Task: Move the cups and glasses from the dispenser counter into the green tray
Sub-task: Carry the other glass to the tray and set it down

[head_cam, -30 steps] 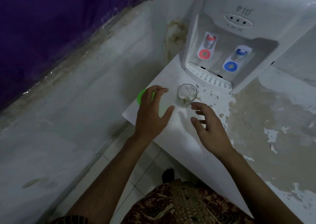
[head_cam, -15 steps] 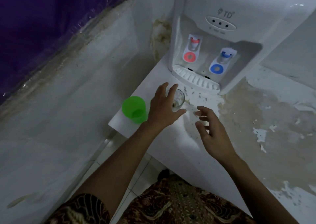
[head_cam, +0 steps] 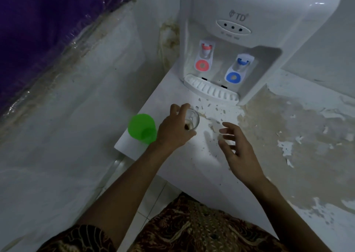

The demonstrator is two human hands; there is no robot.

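Observation:
A small clear glass (head_cam: pixel 192 119) stands on the white counter (head_cam: pixel 194 163) in front of the dispenser. My left hand (head_cam: pixel 173 129) wraps its fingers and thumb around the glass. A bright green plastic cup (head_cam: pixel 141 128) stands upright near the counter's left corner, just left of that hand and apart from it. My right hand (head_cam: pixel 237 150) hovers over the counter to the right of the glass, fingers spread, holding nothing. No green tray is in view.
A white water dispenser (head_cam: pixel 240 40) with a red tap and a blue tap stands at the back of the counter, its drip grille (head_cam: pixel 211 90) just beyond the glass. The counter to the right is stained and peeling. A wall and a tiled floor lie to the left.
My left hand left the green cup, moved right and closed around the clear glass. The green cup now shows in full. My right hand stayed about where it was.

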